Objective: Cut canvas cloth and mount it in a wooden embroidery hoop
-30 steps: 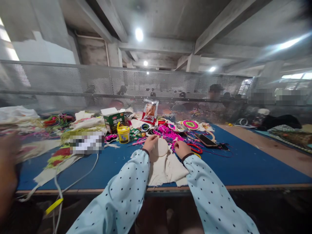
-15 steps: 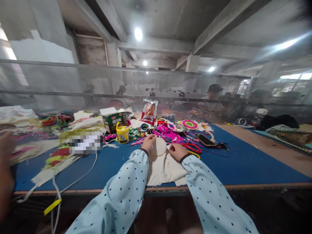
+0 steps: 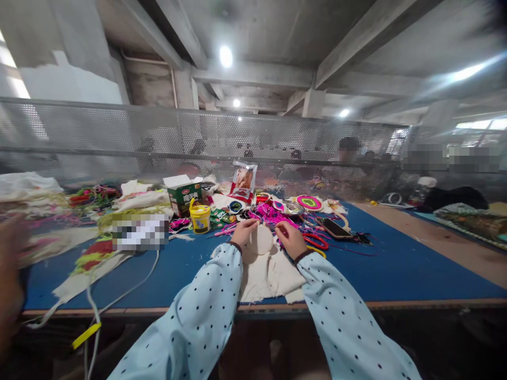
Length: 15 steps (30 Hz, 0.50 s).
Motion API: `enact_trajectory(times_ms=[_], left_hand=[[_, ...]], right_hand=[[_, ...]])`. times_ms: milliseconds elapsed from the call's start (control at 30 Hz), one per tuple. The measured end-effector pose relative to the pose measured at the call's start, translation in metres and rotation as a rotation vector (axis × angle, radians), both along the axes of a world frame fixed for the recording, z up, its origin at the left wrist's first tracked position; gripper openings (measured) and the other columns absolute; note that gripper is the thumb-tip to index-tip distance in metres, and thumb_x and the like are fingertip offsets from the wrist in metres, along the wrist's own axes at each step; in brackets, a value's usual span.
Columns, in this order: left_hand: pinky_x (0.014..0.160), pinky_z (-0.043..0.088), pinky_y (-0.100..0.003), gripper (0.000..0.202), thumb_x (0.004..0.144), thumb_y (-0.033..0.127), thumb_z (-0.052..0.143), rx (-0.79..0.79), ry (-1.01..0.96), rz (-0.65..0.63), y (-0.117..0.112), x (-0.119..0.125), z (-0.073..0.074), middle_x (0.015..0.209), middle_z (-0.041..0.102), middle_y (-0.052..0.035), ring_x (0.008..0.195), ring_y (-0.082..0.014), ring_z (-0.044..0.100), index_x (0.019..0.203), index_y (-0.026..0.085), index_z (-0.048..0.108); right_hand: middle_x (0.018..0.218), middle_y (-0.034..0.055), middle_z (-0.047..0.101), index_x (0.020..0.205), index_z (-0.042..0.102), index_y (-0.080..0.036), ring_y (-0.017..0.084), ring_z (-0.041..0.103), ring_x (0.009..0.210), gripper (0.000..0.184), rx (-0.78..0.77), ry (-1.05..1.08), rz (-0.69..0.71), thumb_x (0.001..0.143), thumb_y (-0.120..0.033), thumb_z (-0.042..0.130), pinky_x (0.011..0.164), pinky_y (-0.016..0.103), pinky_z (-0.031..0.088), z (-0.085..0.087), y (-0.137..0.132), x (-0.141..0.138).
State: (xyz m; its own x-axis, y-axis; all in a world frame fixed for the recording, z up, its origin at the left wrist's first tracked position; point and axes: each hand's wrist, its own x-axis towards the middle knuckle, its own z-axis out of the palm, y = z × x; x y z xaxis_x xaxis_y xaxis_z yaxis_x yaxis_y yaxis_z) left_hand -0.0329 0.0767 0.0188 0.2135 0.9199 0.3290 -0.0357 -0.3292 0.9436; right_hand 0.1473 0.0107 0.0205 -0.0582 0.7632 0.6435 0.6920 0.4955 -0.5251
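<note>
A small round embroidery hoop [image 3: 260,241] holds cream cloth stretched across it. Loose cream fabric [image 3: 273,277] spreads below it toward the table edge, with a frayed hem. My left hand [image 3: 243,233] is closed on the hoop's upper left rim. At the hoop's upper right, my right hand [image 3: 291,240] has its fingertips pinched together; whatever is between them is too small to make out. Behind the hands lies a heap of magenta yarn [image 3: 266,212]. Red scissors-like handles [image 3: 317,241] lie just right of my right hand.
A yellow tub [image 3: 200,219], a green box [image 3: 184,196] and a food packet [image 3: 243,182] stand behind. To the right lies a phone [image 3: 335,228]. Yarn and cloth pieces cover the left side, where another person's blurred hand [image 3: 10,264] shows. A perforated metal screen [image 3: 158,126] runs behind the table.
My right hand has risen slightly from the hoop's right edge to its upper right, fingertips still pinched. My left hand stays at the rim.
</note>
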Motion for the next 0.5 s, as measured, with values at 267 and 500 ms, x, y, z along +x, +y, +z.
enact_trajectory(times_ms=[267,500], left_hand=[[0.091,0.040,-0.034,0.040,0.070,0.037,0.063,0.080,0.169,-0.053,-0.007,0.008,-0.002,0.107,0.063,-0.0092,0.102,-0.0223,0.055,0.105,0.016,0.066],[0.099,0.030,-0.044,0.078,0.059,0.048,0.073,0.241,0.602,0.064,-0.032,0.013,0.000,0.126,0.046,-0.0114,0.122,-0.0316,0.037,0.129,0.025,0.046]], right_hand=[[0.079,0.0035,0.062,0.088,0.056,-0.020,0.017,0.057,0.074,0.015,0.021,-0.007,0.025,0.086,-0.030,0.045,0.065,0.028,0.044,0.002,-0.001,-0.001],[0.081,0.0035,0.063,0.089,0.056,-0.020,0.016,0.057,0.074,0.015,-0.013,0.031,0.058,0.085,-0.030,0.047,0.065,0.027,0.045,0.002,-0.003,-0.002]])
